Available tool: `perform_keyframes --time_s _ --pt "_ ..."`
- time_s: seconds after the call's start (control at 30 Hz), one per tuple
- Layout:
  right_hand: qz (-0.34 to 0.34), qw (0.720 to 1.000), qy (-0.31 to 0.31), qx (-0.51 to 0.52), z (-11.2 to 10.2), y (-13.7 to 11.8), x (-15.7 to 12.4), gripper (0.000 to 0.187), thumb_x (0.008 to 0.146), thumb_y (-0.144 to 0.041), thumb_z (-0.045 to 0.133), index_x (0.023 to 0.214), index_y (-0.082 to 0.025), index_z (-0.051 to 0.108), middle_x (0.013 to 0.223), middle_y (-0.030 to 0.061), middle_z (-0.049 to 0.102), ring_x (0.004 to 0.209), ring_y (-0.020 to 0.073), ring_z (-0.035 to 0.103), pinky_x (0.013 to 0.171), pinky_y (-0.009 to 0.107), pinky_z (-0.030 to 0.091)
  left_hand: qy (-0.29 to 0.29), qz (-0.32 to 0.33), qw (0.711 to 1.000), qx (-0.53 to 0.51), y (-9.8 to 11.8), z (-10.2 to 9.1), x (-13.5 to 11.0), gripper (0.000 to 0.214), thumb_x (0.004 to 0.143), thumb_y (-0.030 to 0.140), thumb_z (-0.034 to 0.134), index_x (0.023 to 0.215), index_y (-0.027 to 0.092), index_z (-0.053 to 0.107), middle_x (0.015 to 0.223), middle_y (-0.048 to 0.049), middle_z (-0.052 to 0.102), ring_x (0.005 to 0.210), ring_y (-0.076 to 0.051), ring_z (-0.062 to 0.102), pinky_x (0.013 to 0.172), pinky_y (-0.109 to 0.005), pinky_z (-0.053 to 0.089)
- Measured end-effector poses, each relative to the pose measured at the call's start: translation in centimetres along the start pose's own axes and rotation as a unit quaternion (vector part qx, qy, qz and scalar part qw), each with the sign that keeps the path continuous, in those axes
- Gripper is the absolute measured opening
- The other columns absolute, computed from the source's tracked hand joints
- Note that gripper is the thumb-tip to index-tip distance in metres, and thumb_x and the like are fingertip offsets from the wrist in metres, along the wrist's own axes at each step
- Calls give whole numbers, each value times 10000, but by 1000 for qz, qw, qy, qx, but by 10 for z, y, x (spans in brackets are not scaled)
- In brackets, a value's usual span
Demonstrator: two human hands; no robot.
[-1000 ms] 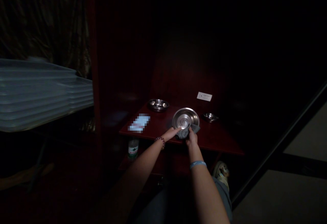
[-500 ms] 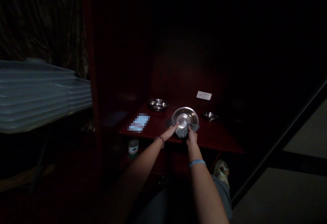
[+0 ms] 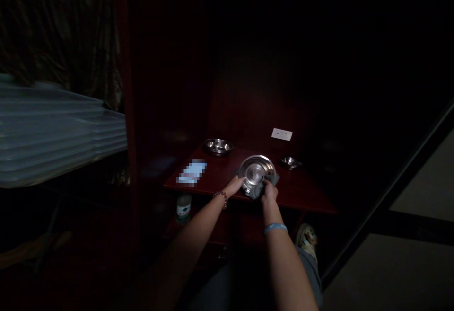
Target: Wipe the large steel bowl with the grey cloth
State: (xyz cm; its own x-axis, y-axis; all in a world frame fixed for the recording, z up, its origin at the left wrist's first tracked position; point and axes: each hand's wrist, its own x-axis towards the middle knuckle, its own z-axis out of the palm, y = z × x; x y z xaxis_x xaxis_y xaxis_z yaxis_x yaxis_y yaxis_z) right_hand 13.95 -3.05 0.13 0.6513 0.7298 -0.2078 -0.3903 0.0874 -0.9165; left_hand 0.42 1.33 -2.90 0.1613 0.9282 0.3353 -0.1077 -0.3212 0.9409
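A shiny metal bowl (image 3: 254,171) is tilted with its inside toward me, over the front of a dark red tabletop (image 3: 227,184). My left hand (image 3: 235,186) grips its left rim, thumb on the inside. My right hand (image 3: 270,191) is closed on a grey cloth (image 3: 257,191), which lies bunched against the bowl's lower right rim. Some fingers of both hands are hidden behind the bowl and the cloth. Behind to the left stands another metal bowl (image 3: 218,147). A smaller metal dish (image 3: 290,163) sits to the right.
A blurred-out bright rectangle (image 3: 192,172) lies on the tabletop's left. A white socket plate (image 3: 282,134) is on the back panel. Below, a labelled container (image 3: 183,208) stands on a lower shelf. Stacked translucent plastic trays (image 3: 53,133) are at far left. My shoe (image 3: 307,236) shows lower right.
The bowl has dropped slightly and tipped back a little. My right hand has shifted the cloth slightly along the rim's lower right. My left hand keeps its hold.
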Motion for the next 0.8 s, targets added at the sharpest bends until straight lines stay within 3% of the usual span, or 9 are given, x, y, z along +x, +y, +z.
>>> perform_keyframes --time_s 0.17,0.47,0.67,0.8 --pt "-7 999 25 -20 -4 -6 3 211 605 -80 597 802 -100 670 532 -18 594 562 155 605 496 217 483 -1 -19 1000 3 11 4 -7 236 736 166 562 935 147 689 1027 -96 728 1097 -275 611 1031 -414 413" --pt "-97 994 19 -47 -11 -13 7 280 607 -115 579 860 -83 696 538 -16 608 552 149 584 471 208 433 -12 5 1000 6 19 4 -15 242 740 193 587 955 179 697 1095 -69 714 1105 -274 607 1067 -409 385" --pt "-130 991 -3 -35 -13 -15 12 329 610 -150 575 907 -87 702 601 -7 639 588 148 590 509 208 452 -21 -24 999 0 20 3 -17 340 775 346 617 1046 149 677 1142 -106 695 1144 -290 591 1061 -426 386" --pt "-111 994 1 13 -12 -19 12 305 589 -110 570 868 -83 690 612 -16 627 575 136 577 517 208 456 -61 11 998 -17 35 5 -24 502 776 458 645 1183 164 627 1272 -114 626 1241 -282 526 1106 -406 336"
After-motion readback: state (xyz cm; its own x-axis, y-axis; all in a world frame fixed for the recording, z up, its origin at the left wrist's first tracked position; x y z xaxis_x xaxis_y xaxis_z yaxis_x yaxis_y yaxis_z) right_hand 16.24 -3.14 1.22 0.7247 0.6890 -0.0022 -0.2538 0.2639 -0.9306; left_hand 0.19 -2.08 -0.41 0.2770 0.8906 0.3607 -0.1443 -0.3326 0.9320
